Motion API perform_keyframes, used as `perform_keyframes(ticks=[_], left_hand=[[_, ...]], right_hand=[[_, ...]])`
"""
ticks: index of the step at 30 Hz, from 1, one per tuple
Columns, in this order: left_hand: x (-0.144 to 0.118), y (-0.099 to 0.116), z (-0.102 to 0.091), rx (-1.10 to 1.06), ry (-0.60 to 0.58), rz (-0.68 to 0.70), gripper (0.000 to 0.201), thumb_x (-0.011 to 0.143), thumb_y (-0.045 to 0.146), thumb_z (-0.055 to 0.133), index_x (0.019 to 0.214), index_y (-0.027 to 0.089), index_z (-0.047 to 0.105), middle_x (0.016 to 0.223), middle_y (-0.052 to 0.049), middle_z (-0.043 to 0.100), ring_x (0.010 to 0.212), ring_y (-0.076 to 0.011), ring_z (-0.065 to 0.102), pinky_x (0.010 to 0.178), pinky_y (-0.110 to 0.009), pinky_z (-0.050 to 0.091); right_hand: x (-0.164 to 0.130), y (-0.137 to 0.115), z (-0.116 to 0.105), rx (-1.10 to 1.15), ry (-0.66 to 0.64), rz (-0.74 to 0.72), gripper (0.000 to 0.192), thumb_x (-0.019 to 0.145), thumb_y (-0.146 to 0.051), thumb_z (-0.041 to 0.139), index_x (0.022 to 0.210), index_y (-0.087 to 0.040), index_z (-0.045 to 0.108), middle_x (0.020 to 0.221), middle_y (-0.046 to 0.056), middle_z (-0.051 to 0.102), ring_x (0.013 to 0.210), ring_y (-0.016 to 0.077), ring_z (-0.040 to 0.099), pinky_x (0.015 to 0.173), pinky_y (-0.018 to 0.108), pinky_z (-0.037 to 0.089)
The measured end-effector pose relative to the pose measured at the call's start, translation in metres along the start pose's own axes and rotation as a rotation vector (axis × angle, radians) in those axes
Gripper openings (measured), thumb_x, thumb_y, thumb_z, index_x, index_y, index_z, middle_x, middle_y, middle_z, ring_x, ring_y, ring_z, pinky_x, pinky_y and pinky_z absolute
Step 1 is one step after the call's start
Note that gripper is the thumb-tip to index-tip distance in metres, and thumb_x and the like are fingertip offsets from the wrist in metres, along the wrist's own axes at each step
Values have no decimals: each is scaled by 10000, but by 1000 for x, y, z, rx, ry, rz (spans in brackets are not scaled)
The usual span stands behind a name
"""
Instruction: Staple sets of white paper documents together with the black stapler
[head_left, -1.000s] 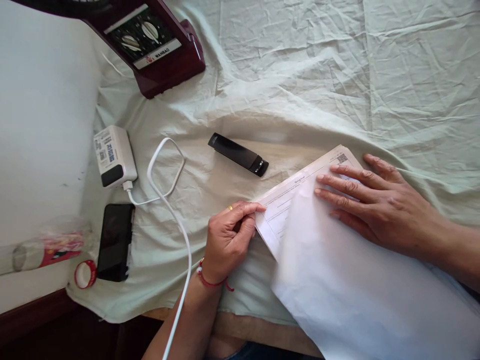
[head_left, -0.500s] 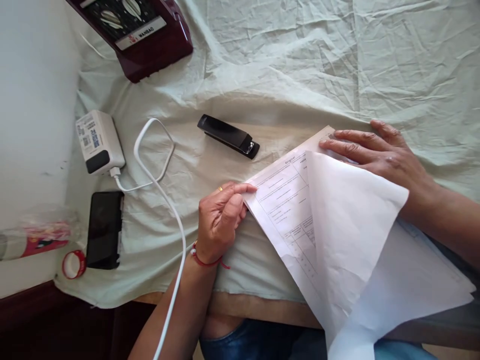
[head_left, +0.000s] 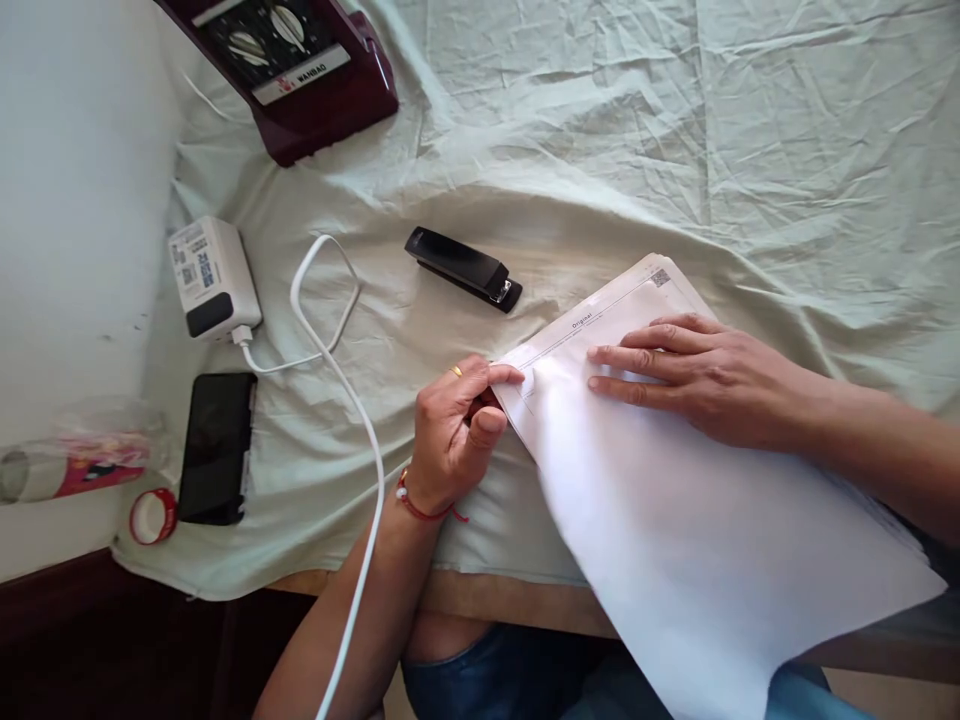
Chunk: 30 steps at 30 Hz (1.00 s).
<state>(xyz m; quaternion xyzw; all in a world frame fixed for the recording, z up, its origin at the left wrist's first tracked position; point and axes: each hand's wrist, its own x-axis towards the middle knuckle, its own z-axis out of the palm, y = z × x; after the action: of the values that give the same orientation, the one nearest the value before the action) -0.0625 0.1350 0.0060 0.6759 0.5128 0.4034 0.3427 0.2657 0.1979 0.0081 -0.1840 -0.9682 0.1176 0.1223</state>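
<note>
L. hand (head_left: pixel 454 435) pinched the near-left corner of the paper stack (head_left: pixel 675 520), thumb and forefinger closed on the sheet edge. R. hand (head_left: pixel 697 375) lay flat on the top blank sheet, fingers (head_left: pixel 622 355) extended, pressing, gripping nothing. Stack sat on the cloth-covered tabletop (head_left: pixel 600 130), lower part overhanging the near edge; printed form visible under the top sheet. Black stapler (head_left: pixel 463 268) just beyond the L. hand, not touching. Charger (head_left: pixel 212 278) w/ white cable (head_left: pixel 330 360), phone (head_left: pixel 217 447), tape roll (head_left: pixel 153 515) at far left.
</note>
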Motion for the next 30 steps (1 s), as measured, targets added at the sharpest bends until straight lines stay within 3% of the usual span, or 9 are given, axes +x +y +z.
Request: perform_keyframes(ticks=[4,7,9,11,16,23,28,30], left_hand=[[3,4,2,93,3,38,812,1017,911,510,948,169,833,762,-39,669,642,-171,580,594,-328,437],[4,6,5,219,40,-33,436,1029,589,738,878,182,774,756,-17,690,653,-156,592,628,-308,449],[5,7,7,271,59,-93,232,995,363,754,839,192,741,747,-2,695,649,-144,595,639,-297,448],[5,7,8,265,60,-120,178,974,285,719,818,200,726,731,8,686,637,-139,585,638,-293,447],[5,8,8,205,71,-153,180,960,273,717,793,205,712,716,10,678,628,-134,575,637,-289,462],[3,5,7,168,48,-146,137,947,256,746,819,210,727,735,11,680,610,-122,548,604,-276,441],[2,2,7,168,70,-176,165,992,284,724,845,217,693,668,42,594,585,-113,499,584,-266,395],[2,2,8,164,73,-183,163,995,291,726,854,216,693,658,51,579,564,-104,479,576,-262,387]], right_hand=[[-1,-3,1,0,-6,37,530,1161,-137,449,1602,-340,664,1642,-5,712,1476,236,681,1243,488,518],[-3,-3,3,-4,13,76,557,1143,-126,457,1595,-377,664,1655,-27,700,1498,226,666,1284,499,483],[-4,-2,4,-22,29,106,569,1123,-112,458,1586,-364,671,1659,-17,697,1507,240,663,1292,517,477],[-6,1,4,-42,52,144,579,1098,-92,464,1562,-356,689,1646,-17,707,1511,257,664,1291,536,477],[-12,10,6,-53,108,255,592,1065,-85,497,1507,-411,719,1616,-62,727,1504,262,676,1275,555,495],[-13,19,6,-54,204,368,546,1062,-87,540,1429,-415,776,1548,-32,774,1476,307,697,1215,578,540],[-8,21,7,-53,407,417,278,1107,-250,630,1311,-284,816,1275,79,868,1180,332,778,1053,535,620],[-8,21,7,-72,425,473,272,1108,-335,651,1324,-270,804,1201,107,856,1130,353,766,1042,552,613]])
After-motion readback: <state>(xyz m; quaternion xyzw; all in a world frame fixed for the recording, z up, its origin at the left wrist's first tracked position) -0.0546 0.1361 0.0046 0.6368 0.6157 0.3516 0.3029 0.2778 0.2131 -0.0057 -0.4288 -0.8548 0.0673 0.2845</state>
